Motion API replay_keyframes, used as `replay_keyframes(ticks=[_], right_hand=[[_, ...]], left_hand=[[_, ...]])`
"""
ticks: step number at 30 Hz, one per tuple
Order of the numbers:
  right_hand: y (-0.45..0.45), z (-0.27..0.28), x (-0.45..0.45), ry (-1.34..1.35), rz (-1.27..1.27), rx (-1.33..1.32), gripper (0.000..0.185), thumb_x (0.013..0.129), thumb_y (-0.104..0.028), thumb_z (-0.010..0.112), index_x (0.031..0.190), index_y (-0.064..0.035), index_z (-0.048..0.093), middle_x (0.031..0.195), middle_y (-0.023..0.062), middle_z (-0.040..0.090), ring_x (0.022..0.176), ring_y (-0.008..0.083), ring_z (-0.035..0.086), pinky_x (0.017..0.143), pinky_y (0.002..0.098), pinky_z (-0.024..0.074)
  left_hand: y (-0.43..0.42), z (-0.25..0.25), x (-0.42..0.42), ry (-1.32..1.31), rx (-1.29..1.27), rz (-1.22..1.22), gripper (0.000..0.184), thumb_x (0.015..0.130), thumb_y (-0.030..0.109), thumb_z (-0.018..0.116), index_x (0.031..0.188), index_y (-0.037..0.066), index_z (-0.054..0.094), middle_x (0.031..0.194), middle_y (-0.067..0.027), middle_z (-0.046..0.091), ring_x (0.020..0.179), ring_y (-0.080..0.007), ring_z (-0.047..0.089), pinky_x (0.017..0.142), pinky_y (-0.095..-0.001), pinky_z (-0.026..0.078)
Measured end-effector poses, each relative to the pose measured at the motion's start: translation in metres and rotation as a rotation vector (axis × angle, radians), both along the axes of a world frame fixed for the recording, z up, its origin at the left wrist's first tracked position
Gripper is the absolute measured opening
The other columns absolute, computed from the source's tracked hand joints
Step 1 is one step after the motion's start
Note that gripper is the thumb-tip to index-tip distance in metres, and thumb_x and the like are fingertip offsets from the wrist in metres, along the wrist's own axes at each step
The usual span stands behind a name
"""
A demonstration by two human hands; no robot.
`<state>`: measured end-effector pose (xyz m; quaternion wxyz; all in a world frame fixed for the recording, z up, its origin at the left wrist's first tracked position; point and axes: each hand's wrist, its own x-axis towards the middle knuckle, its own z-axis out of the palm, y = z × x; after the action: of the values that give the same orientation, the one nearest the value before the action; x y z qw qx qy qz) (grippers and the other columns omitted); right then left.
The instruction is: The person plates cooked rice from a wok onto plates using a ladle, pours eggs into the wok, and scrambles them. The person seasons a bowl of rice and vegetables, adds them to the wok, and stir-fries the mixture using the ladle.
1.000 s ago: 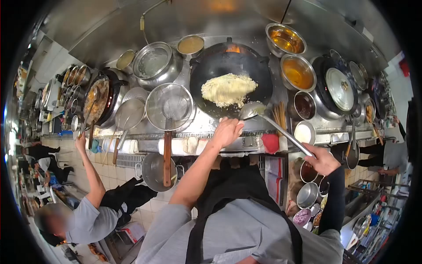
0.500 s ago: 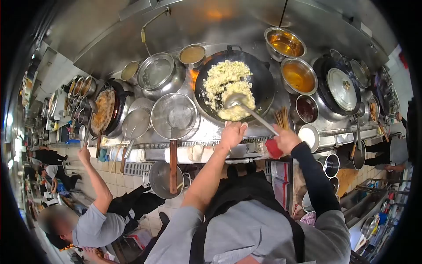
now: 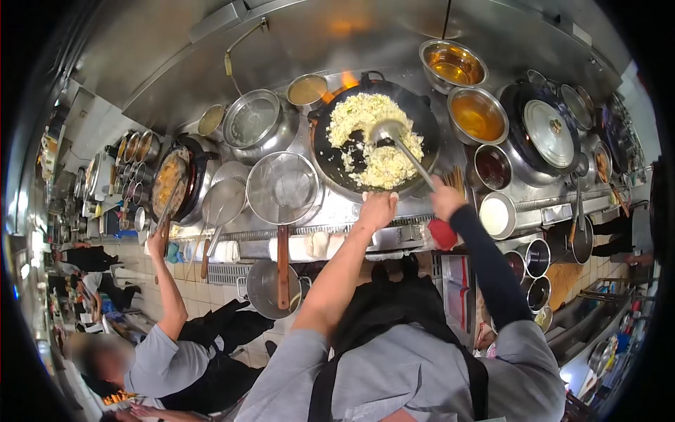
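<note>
My right hand (image 3: 447, 199) is closed around the handle of a metal ladle (image 3: 388, 129), whose bowl presses into the fried rice (image 3: 362, 116) in the black wok (image 3: 420, 105). Yellow-white egg-coloured grains lie in a curved heap, with dark metal showing between its parts. At the wok's near rim my left hand (image 3: 380, 209) is closed, gripping its edge or handle; the fingers hide the exact grip. Flame (image 3: 349, 79) rises behind the wok's far left rim. Beside my right hand stands a bundle of thin bamboo sticks (image 3: 455, 178), with a red cloth (image 3: 441, 235) below it.
Bowls of amber liquid (image 3: 478, 119), a dark sauce pot (image 3: 492, 167) and a white-filled pot (image 3: 498, 215) stand right of the wok. A wire strainer (image 3: 283, 188) rests left. Farther left, a co-worker's hand (image 3: 156, 243) works at another wok (image 3: 176, 176).
The ladle has moved up and slightly right through the rice, and my right hand has shifted up and left. The rice has spread apart; flame now shows behind the wok. My left hand stays at the rim.
</note>
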<state>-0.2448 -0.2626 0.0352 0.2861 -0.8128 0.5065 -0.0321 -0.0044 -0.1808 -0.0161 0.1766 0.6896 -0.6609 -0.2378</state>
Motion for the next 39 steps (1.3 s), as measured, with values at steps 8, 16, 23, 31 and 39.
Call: replay_keyframes(ticks=[8, 16, 23, 31, 39], right_hand=[[0.116, 0.155, -0.010, -0.279, -0.033, 0.637, 0.049, 0.107, -0.015, 0.052, 0.155, -0.0101, 0.045, 0.065, 0.0050, 0.056, 0.044, 0.0125, 0.055, 0.041, 0.0309, 0.0456], [0.073, 0.157, -0.071, -0.315, -0.190, 0.980, 0.027, 0.108, -0.015, 0.053, 0.133, -0.0051, 0.058, 0.068, -0.0018, 0.046, 0.043, 0.0067, 0.043, 0.036, 0.0251, 0.0357], [0.106, 0.117, -0.029, -0.229, -0.072, 0.134, 0.046, 0.103, -0.019, 0.058, 0.143, 0.0009, 0.051, 0.098, 0.0303, 0.071, 0.086, 0.0453, 0.071, 0.078, 0.0472, 0.0559], [0.068, 0.289, -0.090, 0.331, 0.210, -0.552, 0.038, 0.083, -0.005, 0.069, 0.121, -0.0038, 0.070, 0.099, 0.0215, 0.069, 0.088, 0.0415, 0.070, 0.078, 0.0502, 0.0566], [0.001, -0.024, 0.054, 0.346, 0.078, -0.046, 0.040, 0.103, -0.015, 0.047, 0.134, 0.0095, 0.042, 0.098, 0.0327, 0.073, 0.084, 0.0413, 0.076, 0.069, 0.0536, 0.0592]], left_hand=[[0.049, 0.062, -0.015, 0.066, -0.283, 0.141, 0.039, 0.102, 0.033, 0.060, 0.081, 0.000, 0.066, 0.083, -0.0242, 0.068, 0.084, -0.0481, 0.062, 0.084, -0.0535, 0.050], [0.060, 0.088, -0.018, 0.051, -0.283, 0.039, 0.042, 0.104, 0.035, 0.058, 0.080, 0.002, 0.064, 0.074, -0.0226, 0.066, 0.077, -0.0458, 0.064, 0.076, -0.0539, 0.049], [0.140, 0.020, -0.036, 0.090, -0.106, -0.078, 0.033, 0.107, 0.030, 0.053, 0.094, 0.003, 0.068, 0.083, -0.0195, 0.068, 0.081, -0.0440, 0.063, 0.087, -0.0542, 0.045], [0.034, 0.054, 0.011, 0.088, -0.179, -0.020, 0.041, 0.106, 0.038, 0.054, 0.087, 0.004, 0.067, 0.087, -0.0222, 0.070, 0.095, -0.0448, 0.063, 0.091, -0.0575, 0.048], [0.013, 0.004, 0.013, 0.114, -0.171, -0.027, 0.045, 0.106, 0.041, 0.052, 0.090, 0.002, 0.069, 0.095, -0.0222, 0.073, 0.096, -0.0441, 0.062, 0.092, -0.0532, 0.046]])
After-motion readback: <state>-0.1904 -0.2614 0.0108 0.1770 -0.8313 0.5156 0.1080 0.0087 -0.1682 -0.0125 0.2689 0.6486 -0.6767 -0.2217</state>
